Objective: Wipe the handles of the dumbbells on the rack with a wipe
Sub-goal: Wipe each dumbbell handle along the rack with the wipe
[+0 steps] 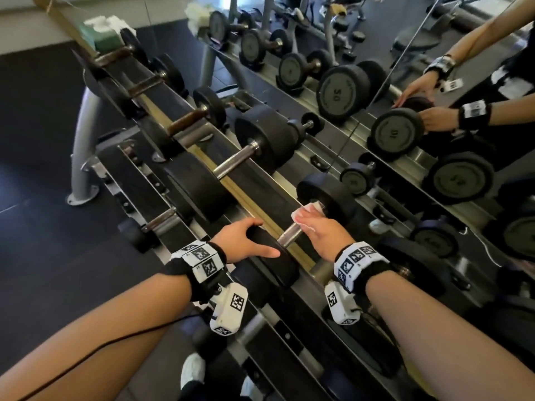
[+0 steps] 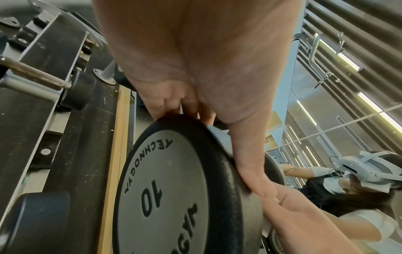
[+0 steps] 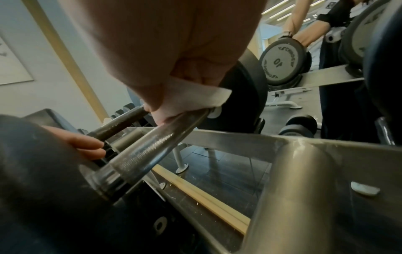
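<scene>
So we're at the dumbbell rack (image 1: 292, 198), working on the dumbbell marked 10 (image 2: 161, 194) that sits on the top tier nearest us. Our left hand (image 1: 243, 241) is draped over its near weight head (image 1: 272, 256), fingers curled over the black rim and thumb stretched along the edge, holding it. From the left wrist view we can read the "10" and part of the Technogym lettering on the grey face plate.

Our right hand (image 1: 321, 230) is wrapped over the handle (image 3: 152, 146), with the white wipe (image 3: 191, 98) pinned between palm and the knurled steel bar. The wipe sits toward the far end of the handle, close to the far weight head (image 1: 327, 195), and a corner of it sticks out past our fingers. The near stretch of the handle is bare and shiny.

The two hands are near each other but not touching, one on the head and one on the bar of the same dumbbell.

Further up the rack there's a bigger dumbbell (image 1: 240, 157) with a chrome handle, then a few with brownish handles. At the far end there's a green box of wipes (image 1: 105, 36). The mirror (image 1: 405, 82) behind the rack shows our arms reflected along with a row of dumbbells.
</scene>
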`<state>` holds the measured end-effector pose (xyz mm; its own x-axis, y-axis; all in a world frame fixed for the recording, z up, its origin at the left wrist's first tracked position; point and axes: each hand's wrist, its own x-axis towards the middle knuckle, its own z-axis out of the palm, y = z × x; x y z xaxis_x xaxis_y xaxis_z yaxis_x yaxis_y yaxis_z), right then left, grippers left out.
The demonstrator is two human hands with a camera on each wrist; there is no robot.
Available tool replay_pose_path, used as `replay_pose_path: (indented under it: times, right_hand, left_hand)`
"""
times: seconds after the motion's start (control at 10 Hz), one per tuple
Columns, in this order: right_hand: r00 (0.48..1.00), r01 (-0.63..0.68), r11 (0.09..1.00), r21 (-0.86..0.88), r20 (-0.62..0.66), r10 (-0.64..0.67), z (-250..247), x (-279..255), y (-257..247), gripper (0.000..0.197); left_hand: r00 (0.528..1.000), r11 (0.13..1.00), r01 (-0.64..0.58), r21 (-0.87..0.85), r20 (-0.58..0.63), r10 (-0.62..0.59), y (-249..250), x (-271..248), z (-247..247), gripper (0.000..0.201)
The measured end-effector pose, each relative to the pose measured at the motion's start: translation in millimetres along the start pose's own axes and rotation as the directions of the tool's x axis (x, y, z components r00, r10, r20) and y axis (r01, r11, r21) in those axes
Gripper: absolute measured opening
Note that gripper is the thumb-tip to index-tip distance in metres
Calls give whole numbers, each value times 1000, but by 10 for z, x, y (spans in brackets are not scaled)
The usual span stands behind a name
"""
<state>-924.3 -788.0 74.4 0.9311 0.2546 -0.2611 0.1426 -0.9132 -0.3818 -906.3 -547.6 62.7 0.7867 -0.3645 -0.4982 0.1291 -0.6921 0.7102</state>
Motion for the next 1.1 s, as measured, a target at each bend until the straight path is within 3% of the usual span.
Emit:
replay_pose_path:
  times: [0.2,0.3,0.4,0.5,0.6,0.7,0.8,0.9,1.0,1.1]
  right_hand:
    - [997,6,990,-142,79,5,-43,1,78,47]
    - [969,108,955,-275,243,-40,7,-51,-25,55]
    - [938,284,881,-379,299,-174,38,-80,-51,54]
    - [966,164,951,-263,239,-100,-102,-11,85,54]
    - [975,60,928,-368,220,24,-181,85,237,65]
    - [982,114,882,-457,185,-31,-104,109,112,65]
    - [954,234,867,-439,277,-117,41,-67,-72,55]
    - [908,309,724,-617,418,-31,-123,-180,-148,46]
    - [879,359,281,-890,424,220,-339,-168,-134,49]
    - [926,187,717,-671,363,99,-321,-56,-147,51]
  left_hand:
    - [1000,999,19,-38,10,-19,0,5,10,103]
    - [999,998,28,-58,18,-27,-1,8,23,101]
    - [999,997,32,-64,11,-31,-3,1,28,99]
    - [999,997,33,-75,15,-32,2,-8,27,98]
    - [999,996,31,-82,20,-29,5,-13,27,97]
    - [999,996,27,-90,22,-25,2,-26,30,95]
    - [1000,996,16,-89,8,-15,11,-26,35,95]
    - [1000,994,7,-110,9,-6,13,-34,39,94]
    - [1000,987,4,-158,20,0,-23,-56,57,97]
    - [1000,982,3,-189,15,0,-56,-67,89,102]
